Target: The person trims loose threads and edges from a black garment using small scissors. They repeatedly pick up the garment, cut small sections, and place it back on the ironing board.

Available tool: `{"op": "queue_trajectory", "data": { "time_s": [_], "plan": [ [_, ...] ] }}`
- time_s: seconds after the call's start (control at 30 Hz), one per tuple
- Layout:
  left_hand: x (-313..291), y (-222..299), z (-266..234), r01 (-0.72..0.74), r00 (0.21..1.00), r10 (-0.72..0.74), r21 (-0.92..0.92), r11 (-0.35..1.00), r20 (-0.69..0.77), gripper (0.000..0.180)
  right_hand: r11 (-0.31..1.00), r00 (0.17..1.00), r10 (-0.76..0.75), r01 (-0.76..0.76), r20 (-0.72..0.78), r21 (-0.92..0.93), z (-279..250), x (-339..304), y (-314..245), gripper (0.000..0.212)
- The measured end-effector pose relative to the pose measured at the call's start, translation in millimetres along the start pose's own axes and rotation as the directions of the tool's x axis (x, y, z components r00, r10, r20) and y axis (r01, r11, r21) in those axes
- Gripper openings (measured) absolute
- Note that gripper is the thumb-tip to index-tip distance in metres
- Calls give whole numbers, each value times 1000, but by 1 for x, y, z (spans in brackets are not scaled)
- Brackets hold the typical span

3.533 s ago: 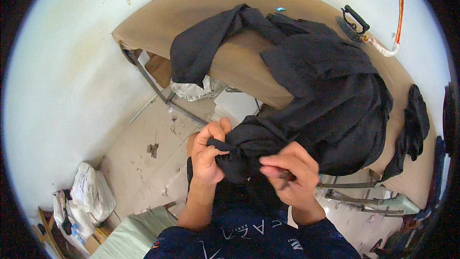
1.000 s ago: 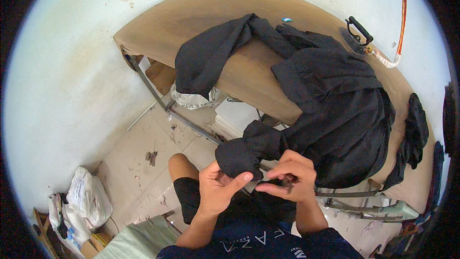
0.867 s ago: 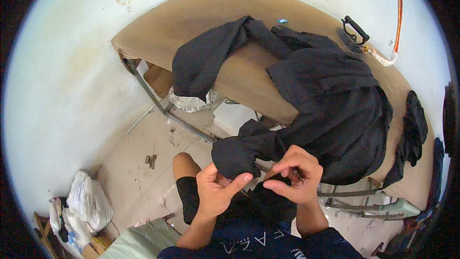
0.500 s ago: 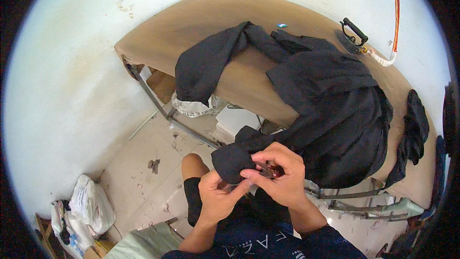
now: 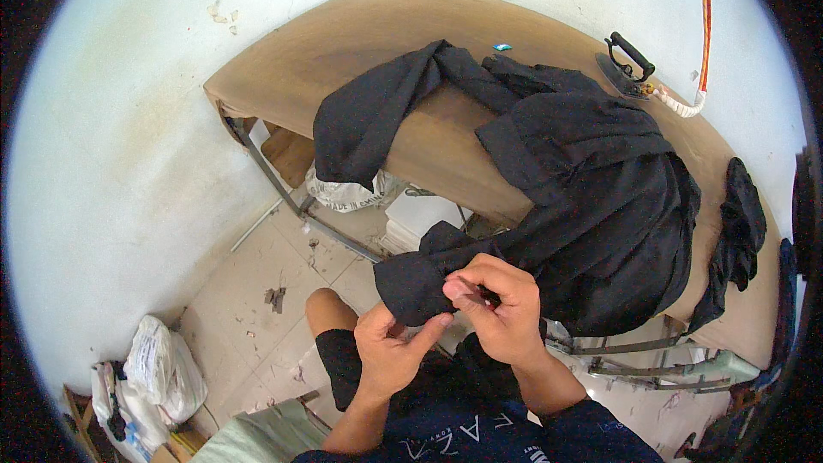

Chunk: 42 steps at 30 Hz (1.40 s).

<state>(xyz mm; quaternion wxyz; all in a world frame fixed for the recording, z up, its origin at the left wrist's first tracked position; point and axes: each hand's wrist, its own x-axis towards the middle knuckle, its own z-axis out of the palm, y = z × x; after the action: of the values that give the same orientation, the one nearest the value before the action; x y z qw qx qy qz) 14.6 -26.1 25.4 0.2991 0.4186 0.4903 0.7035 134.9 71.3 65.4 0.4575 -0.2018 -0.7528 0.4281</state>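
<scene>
A black garment (image 5: 591, 206) lies across the ironing table and hangs down over its near edge toward me. Its sleeve end with the cuff (image 5: 410, 288) is raised in front of my lap. My left hand (image 5: 393, 347) is closed on the lower edge of this cuff, thumb stretched along the cloth. Just to the right, my right hand (image 5: 497, 298) is curled with thumb and forefinger pinched together at the cuff's edge. Small red-handled thread snips sit inside that hand, almost wholly covered by the fingers now.
The brown padded table (image 5: 343, 43) bears an iron (image 5: 627, 64) at the far right, its cord (image 5: 705, 17) hanging from above. Another dark cloth (image 5: 741, 223) lies at the right end. White plastic bags (image 5: 163, 369) stand on the floor at left. A metal frame (image 5: 343, 236) runs beneath the table.
My right hand has turned and closed its fingers, pinching higher at the cuff; the snips are less visible. The left thumb has come away from the right one. My knee has shifted left.
</scene>
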Motion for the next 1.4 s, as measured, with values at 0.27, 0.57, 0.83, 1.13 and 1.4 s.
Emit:
{"op": "queue_trajectory", "data": {
  "time_s": [0.27, 0.57, 0.83, 1.13, 1.4],
  "plan": [
    [1, 6, 1, 25, 1000, -23, -125, 992, 16, 34, 916, 972, 233, -217, -8, 338, -6, 1, 1, 17],
    [1, -1, 0, 35, 998, -26, -152, 988, 64, 34, 849, 966, 242, -165, -93, 502, -15, 14, 4, 15],
    [1, -9, -1, 119, 992, -109, -196, 973, 62, 38, 526, 895, 385, -13, -224, 850, -32, 35, 8, 14],
    [13, -14, 6, 198, 979, -177, -268, 943, 98, 34, 587, 949, 314, -162, -38, 793, -42, 33, -4, 16],
    [21, -23, 25, 365, 929, -351, -468, 805, 120, 28, 343, 923, 212, -378, 321, 860, -39, 20, -2, 19]
  ]
}}
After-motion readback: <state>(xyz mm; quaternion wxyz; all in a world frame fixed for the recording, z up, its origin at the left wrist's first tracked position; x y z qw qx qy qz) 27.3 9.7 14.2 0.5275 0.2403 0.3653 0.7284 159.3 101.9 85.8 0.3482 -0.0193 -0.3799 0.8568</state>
